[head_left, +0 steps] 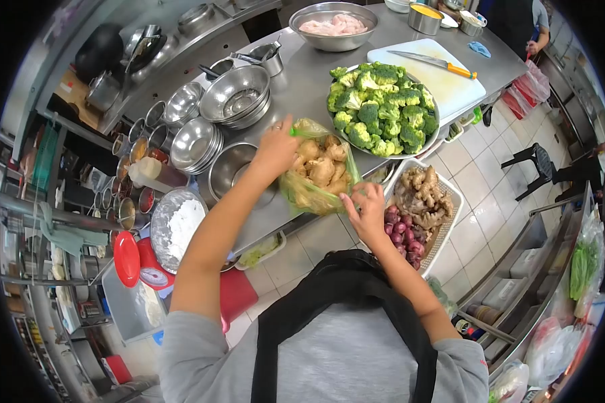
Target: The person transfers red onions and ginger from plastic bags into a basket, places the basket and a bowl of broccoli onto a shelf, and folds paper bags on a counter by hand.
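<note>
A yellowish-green plastic bag point(296, 191) lies open-mouthed at the counter's near edge, with pale knobbly ginger pieces point(321, 168) showing inside. My left hand point(279, 149) is closed on the far left part of the bag's rim. At the near right corner of the bag, my right hand point(364, 208) pinches the plastic between thumb and fingers. Just left of the bag, partly behind my left forearm, is a steel bowl point(223, 176). A large round tray of broccoli florets point(383, 111) sits beyond the bag to the right.
A white basket point(454, 195) with ginger and red onions stands right of my right hand. Past the broccoli, a knife point(430, 60) lies on a white cutting board point(460, 91). Stacked steel bowls point(235, 94) and a bowl of white powder point(181, 225) are leftward. Another person point(541, 30) stands far right.
</note>
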A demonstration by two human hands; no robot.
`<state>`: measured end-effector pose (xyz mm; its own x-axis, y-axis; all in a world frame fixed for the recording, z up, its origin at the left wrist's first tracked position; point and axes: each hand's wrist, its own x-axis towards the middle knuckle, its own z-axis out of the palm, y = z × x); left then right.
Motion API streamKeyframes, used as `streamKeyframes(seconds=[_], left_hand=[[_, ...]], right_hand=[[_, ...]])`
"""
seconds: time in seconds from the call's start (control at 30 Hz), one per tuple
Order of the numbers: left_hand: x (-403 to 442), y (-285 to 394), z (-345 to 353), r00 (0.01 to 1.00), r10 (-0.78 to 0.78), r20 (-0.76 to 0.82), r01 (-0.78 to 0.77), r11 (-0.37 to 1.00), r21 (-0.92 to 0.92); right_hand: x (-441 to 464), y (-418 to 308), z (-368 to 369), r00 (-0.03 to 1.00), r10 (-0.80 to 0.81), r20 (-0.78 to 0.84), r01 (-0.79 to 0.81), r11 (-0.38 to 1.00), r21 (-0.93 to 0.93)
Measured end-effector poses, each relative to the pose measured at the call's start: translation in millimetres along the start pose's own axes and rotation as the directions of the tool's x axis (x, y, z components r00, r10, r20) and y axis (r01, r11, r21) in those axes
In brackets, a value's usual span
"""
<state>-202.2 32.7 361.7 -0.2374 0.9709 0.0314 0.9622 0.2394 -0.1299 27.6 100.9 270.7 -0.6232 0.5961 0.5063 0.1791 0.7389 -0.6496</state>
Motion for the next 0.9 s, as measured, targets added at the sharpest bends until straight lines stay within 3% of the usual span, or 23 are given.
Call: streamKeyframes(seconds=[0.13,0.2,0.23,0.27,0.3,0.33,0.4,0.57,0.63,0.7,0.73,0.8,0.9], left_hand=[[6,15,40,0.994,-0.107,0.014,0.107,0.994,-0.006],[0,25,39,0.987,-0.151,0.045,0.156,0.981,-0.12],[0,29,37,0.989,-0.14,0.046,0.145,0.982,-0.122],[-2,32,35,0.978,-0.18,0.108,0.198,0.963,-0.182],[-4,34,34,0.961,-0.214,0.175,0.252,0.938,-0.237],[-8,36,35,0.964,-0.201,0.176,0.24,0.941,-0.239],[-13,39,35,0.979,-0.195,0.063,0.204,0.946,-0.252],[-33,50,20,0.978,-0.174,0.111,0.206,0.86,-0.466],[-40,57,33,0.988,-0.13,0.083,0.154,0.824,-0.546],[-47,62,55,0.983,-0.122,0.14,0.185,0.692,-0.698],[-48,71,64,0.987,-0.082,0.137,0.155,0.689,-0.708],[-53,81,76,0.993,-0.108,0.048,0.096,0.506,-0.857],[-48,98,76,0.987,-0.083,0.14,0.162,0.571,-0.805]], right_hand=[[-22,19,18,0.982,0.156,-0.107,-0.158,0.987,-0.011],[-37,37,32,0.904,0.407,-0.127,-0.39,0.91,0.143],[-32,34,26,0.901,0.413,-0.134,-0.396,0.908,0.14],[-19,26,14,0.668,0.702,0.246,-0.718,0.522,0.46],[-12,22,8,0.345,0.665,0.663,-0.861,-0.058,0.506],[-19,44,20,0.401,0.496,0.77,-0.842,-0.132,0.523],[-26,48,19,0.417,0.458,0.785,-0.826,-0.17,0.538],[-53,56,11,0.346,0.447,0.825,-0.834,-0.256,0.489],[-70,56,9,0.419,0.453,0.787,-0.784,-0.257,0.565],[-78,54,1,0.394,0.485,0.781,-0.753,-0.316,0.576],[-82,54,-1,0.395,0.516,0.76,-0.735,-0.318,0.599],[-91,57,0,0.336,0.601,0.725,-0.766,-0.273,0.582],[-109,62,5,0.295,0.578,0.761,-0.749,-0.354,0.56]])
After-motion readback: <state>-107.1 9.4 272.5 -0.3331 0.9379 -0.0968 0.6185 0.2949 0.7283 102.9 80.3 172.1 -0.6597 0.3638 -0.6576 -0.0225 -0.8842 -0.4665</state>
